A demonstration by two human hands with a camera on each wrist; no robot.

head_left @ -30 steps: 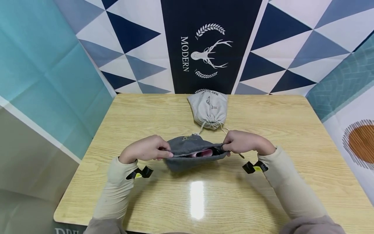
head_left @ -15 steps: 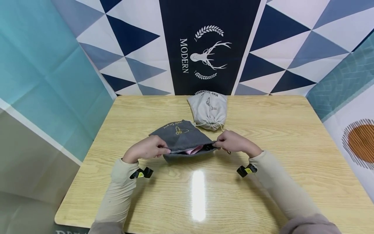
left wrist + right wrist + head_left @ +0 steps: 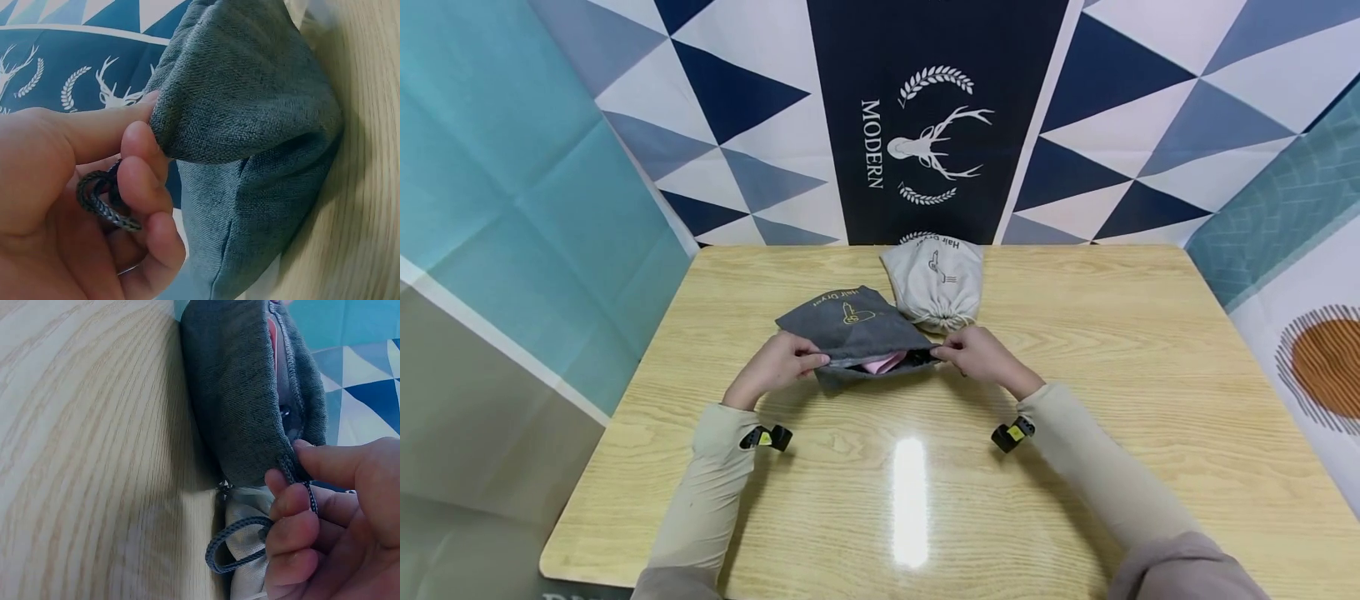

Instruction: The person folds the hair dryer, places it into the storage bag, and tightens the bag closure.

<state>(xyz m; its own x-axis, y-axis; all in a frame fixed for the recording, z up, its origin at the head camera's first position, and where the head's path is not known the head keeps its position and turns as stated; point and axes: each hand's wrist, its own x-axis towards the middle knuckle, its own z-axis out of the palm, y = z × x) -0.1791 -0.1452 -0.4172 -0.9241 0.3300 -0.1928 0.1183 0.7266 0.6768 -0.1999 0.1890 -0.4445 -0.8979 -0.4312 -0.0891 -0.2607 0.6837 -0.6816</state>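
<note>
A dark grey cloth drawstring bag with yellow "Hair Dryer" print lies on the table, its mouth parted toward me. Inside the mouth shows a pink thing, mostly hidden by the cloth. My left hand pinches the left end of the rim, with a loop of dark cord by its curled fingers. At the opposite end, my right hand pinches the rim between thumb and fingers. Another loop of grey cord hangs from that hand.
A light grey drawstring bag, also printed "Hair Dryer", lies behind and to the right, close to the dark bag. The wooden table ends against a patterned backdrop.
Both hands have moved the dark bag away from me, toward the back of the table. It now lies flatter, with its printed side showing. The light bag has stayed in place.
</note>
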